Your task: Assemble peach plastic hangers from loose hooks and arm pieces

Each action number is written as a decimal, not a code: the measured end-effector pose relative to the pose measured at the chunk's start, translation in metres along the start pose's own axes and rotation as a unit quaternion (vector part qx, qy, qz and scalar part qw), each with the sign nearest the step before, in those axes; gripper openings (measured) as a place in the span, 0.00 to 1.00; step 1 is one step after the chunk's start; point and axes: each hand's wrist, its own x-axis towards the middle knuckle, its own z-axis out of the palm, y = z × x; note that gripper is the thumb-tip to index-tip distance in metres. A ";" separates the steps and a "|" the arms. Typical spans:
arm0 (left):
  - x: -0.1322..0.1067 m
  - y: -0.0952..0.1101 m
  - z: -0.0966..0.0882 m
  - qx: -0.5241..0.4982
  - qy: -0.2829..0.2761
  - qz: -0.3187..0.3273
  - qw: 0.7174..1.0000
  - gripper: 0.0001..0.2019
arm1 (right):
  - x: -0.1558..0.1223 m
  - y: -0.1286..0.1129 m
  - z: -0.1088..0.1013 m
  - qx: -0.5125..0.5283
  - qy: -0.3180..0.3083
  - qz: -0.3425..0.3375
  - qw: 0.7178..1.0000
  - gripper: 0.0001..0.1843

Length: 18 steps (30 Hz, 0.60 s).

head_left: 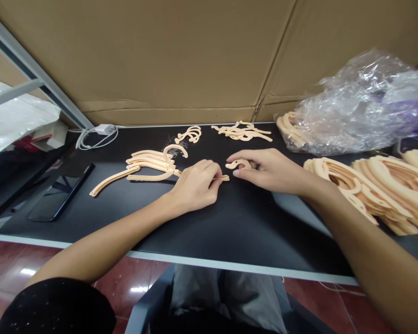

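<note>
Hook piece (237, 163) in right hand (271, 171) (left hand (197, 185), with strip (225, 177), just beside)

Counter (230, 222): black matt top with a pale front edge, under the left grip (195, 185) and right grip (268, 171).
Wall (181, 60): brown creased cardboard sheets, standing beyond both grips along the counter's far edge.
Frame (31, 76): grey metal bars, far to the left grip's left.
Floor (125, 278): polished dark red tiles, nearer than the grips, bearing white glints of light.
</note>
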 end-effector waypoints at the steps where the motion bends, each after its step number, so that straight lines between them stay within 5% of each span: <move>1: 0.000 0.000 0.000 -0.001 0.001 0.000 1.000 0.04 | 0.000 0.000 0.000 0.001 0.011 -0.001 1.000 0.17; 8: 0.001 -0.001 0.001 -0.011 0.004 -0.001 1.000 0.04 | 0.001 0.003 0.001 0.001 0.054 -0.044 0.998 0.11; 12: 0.000 -0.001 0.000 -0.016 0.007 0.001 1.000 0.04 | 0.001 0.004 0.002 -0.044 0.046 -0.078 0.995 0.16; 18: 0.000 0.000 0.000 -0.011 0.013 0.001 1.000 0.04 | -0.003 0.000 -0.004 -0.064 -0.031 0.016 0.997 0.15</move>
